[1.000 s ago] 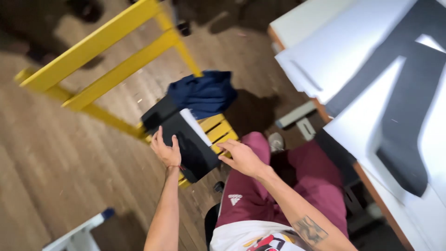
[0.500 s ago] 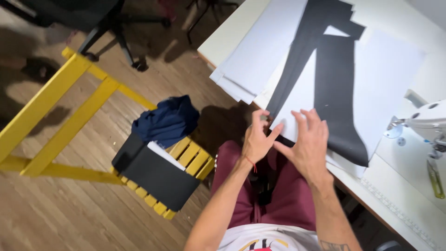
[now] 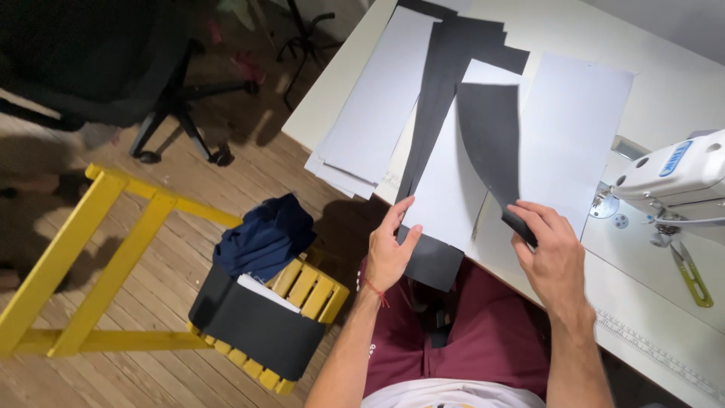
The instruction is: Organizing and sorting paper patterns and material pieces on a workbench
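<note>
My left hand [image 3: 390, 249] grips the near edge of a white paper sheet [image 3: 445, 189] at the table's front, with a black fabric piece [image 3: 432, 261] hanging under it. My right hand [image 3: 550, 253] pinches the lower end of a curved black fabric strip [image 3: 492, 140] that lies on the white sheets. A long black strip [image 3: 442, 83] runs between the sheets toward the far end of the white table [image 3: 664, 60].
A white sewing machine [image 3: 672, 175] stands at the right, with yellow-handled snips [image 3: 691, 276] beside it. A yellow wooden stool [image 3: 306, 287] on the floor holds black pieces and blue cloth [image 3: 264, 238]. A black office chair [image 3: 113, 75] stands far left.
The view swung from the stool up to the table. Both hands left the black pieces on the stool and moved to the table edge, taking hold of the paper and the black strip.
</note>
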